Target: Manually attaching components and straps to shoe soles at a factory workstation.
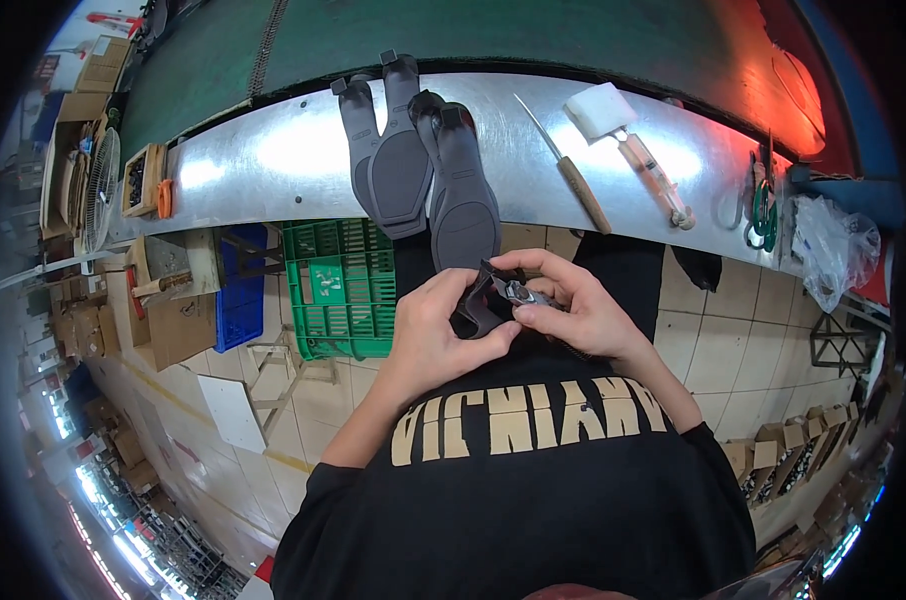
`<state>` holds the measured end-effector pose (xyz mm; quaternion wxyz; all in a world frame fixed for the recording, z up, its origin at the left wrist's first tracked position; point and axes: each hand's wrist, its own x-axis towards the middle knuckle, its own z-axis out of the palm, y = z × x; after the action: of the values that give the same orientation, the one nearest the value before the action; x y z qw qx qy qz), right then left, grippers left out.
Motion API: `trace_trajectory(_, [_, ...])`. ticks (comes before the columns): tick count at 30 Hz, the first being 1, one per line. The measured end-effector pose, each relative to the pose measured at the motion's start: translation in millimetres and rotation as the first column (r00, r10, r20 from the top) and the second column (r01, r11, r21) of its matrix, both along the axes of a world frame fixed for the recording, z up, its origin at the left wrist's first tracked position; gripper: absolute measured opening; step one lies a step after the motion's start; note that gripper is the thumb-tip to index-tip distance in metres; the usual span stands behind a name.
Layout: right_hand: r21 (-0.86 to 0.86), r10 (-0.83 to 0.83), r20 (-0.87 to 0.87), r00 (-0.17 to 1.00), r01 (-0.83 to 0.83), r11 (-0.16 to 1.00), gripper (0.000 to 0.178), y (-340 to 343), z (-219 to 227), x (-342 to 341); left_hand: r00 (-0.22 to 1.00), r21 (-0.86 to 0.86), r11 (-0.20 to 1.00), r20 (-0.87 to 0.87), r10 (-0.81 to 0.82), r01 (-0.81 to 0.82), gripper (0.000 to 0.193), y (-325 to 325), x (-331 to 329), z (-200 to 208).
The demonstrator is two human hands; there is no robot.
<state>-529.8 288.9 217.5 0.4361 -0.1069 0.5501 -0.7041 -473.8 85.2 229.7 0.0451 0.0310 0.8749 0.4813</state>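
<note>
Black T-shirt (pixel 533 500) with pale block lettering fills the bottom of the view, and just above it both hands meet at the chest. Left hand (pixel 435 335) is wrapped closed around the body of a small dark strap piece with a silvery metal fitting (pixel 501 296), thumb pressed along its lower edge. Right hand (pixel 578 310) pinches narrow at the fitting end, fingertips curled over the top. The piece sits in mid-air between the two hands, well below the bench edge.

As I read it, this is close fingertip work on that fitting: best done by keeping the left hand steady as the anchor and letting only the right fingertips move, with the piece tilted up so the metal catches the light.

Now the surroundings, biggest first. A long shiny sheet-metal bench (pixel 273 160) curves across the top, backed by a dark green conveyor belt (pixel 573 40). On the bench, two grey heeled shoes lying sole-up (pixel 423 170), touching each other. Below, a green plastic crate (pixel 338 285) beside a blue plastic crate (pixel 238 295). Further right on the bench, a white-headed brush with a clear handle (pixel 628 140), then a thin blade with a wooden handle (pixel 573 170).

Nothing lies between the hands and the piece; the shoes sit just above them, close enough to brush on a lift.
</note>
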Motion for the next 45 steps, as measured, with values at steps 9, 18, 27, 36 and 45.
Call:
trace_trajectory(9, [0.019, -0.014, 0.033, 0.999, 0.013, 1.000, 0.048, -1, -6, 3, 1.000, -0.033, 0.999, 0.006, -0.012, 0.013, 0.046, -2, -1, -2])
trace_trajectory(18, [0.048, -0.025, 0.032, 0.999, 0.023, 0.999, 0.043, -6, -4, 4, 0.996, 0.099, 0.995, 0.092, 0.014, -0.023, 0.039, -6, 3, -10])
trace_trajectory(27, [0.022, -0.027, 0.050, 0.998, 0.026, 0.999, 0.042, -12, -9, 4, 0.982, 0.190, 0.981, 0.189, 0.008, -0.044, 0.037, -14, 5, -11])
trace_trajectory(36, [-0.011, -0.010, 0.123, 0.992, 0.011, 1.000, 0.043, -14, -23, 6, 0.957, 0.296, 0.947, 0.288, 0.035, -0.124, 0.033, -16, 10, -16])
trace_trajectory(45, [-0.021, 0.008, 0.164, 0.986, -0.005, 1.000, 0.044, -15, -20, 5, 0.947, 0.348, 0.922, 0.316, 0.055, -0.169, 0.033, -19, 14, -20])
